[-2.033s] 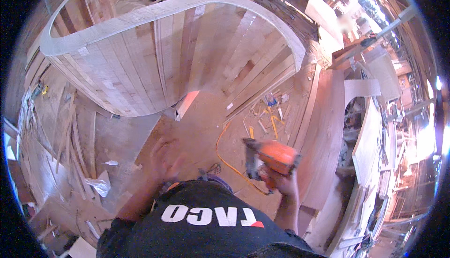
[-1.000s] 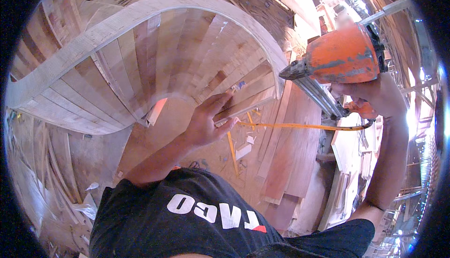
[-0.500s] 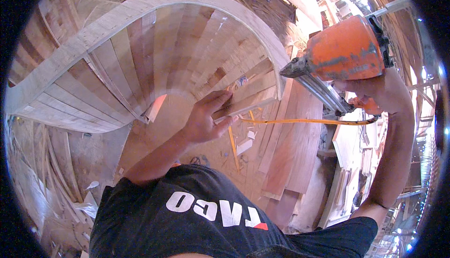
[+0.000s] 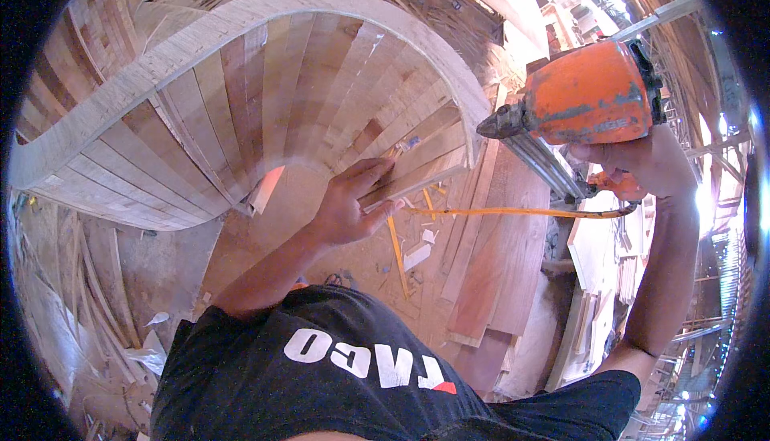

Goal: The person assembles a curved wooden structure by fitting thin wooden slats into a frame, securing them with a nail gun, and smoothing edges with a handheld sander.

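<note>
1. We see a large curved wooden form (image 4: 241, 112) filling the upper left of the view, built of narrow upright slats with a pale bent band running along its top edge.
2. Our left hand (image 4: 353, 204) lies against the lowest slat at the right end of that curve, its fingers (image 4: 377, 178) together and stretched flat along the wood, pressing rather than gripping.
3. Our right hand (image 4: 642, 164) is raised at the upper right, its fingers clamped on the handle of an orange nail gun (image 4: 589, 96). The gun's metal nose points left and sits just beside the end of the curved form; we cannot tell whether it touches the wood.
4. An orange hose (image 4: 513, 212) runs from under the gun leftward, passing just below the left hand.
5. The floor (image 4: 321, 192) below is bare brown board, littered with small offcuts and pale scraps.
6. Long reddish planks (image 4: 497, 265) lie side by side on the floor to the right of the form.
7. Thin strips and shavings (image 4: 88, 297) are heaped along the left side.
8. The room is a cluttered wood workshop, with stacked timber along the top and bright daylight at the far right edge.
</note>
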Motion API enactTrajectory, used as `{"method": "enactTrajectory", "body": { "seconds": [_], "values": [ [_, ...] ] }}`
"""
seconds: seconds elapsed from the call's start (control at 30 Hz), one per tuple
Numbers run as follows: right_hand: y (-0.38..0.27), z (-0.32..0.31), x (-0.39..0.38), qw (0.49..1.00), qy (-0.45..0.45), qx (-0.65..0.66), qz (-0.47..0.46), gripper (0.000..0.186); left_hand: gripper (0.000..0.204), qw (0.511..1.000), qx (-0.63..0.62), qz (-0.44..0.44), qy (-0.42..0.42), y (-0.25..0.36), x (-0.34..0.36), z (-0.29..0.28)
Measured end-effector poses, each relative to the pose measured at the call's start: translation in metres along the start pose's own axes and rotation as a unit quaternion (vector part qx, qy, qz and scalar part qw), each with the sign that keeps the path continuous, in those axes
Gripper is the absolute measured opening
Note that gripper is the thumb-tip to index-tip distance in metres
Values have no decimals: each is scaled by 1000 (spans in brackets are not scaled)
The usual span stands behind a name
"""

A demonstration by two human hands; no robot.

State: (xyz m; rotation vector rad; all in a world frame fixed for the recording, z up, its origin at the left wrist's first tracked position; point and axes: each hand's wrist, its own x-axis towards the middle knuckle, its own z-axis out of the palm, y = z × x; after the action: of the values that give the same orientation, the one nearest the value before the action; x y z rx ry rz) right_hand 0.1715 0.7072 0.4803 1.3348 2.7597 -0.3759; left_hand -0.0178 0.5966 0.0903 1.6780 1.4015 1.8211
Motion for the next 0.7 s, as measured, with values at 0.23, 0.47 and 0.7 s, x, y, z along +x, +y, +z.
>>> {"method": "enactTrajectory", "body": {
  "seconds": [0.23,0.47,0.7],
  "values": [
    [-16,5,-1,994,29,21,102,40,65,1000,9,4,2,2,1,0],
    [-29,5,1,968,43,-44,244,43,63,1000,-5,-9,4,3,-1,1],
    [-10,28,-19,981,79,145,103,45,62,1000,4,6,8,1,-1,0]
  ]
}}
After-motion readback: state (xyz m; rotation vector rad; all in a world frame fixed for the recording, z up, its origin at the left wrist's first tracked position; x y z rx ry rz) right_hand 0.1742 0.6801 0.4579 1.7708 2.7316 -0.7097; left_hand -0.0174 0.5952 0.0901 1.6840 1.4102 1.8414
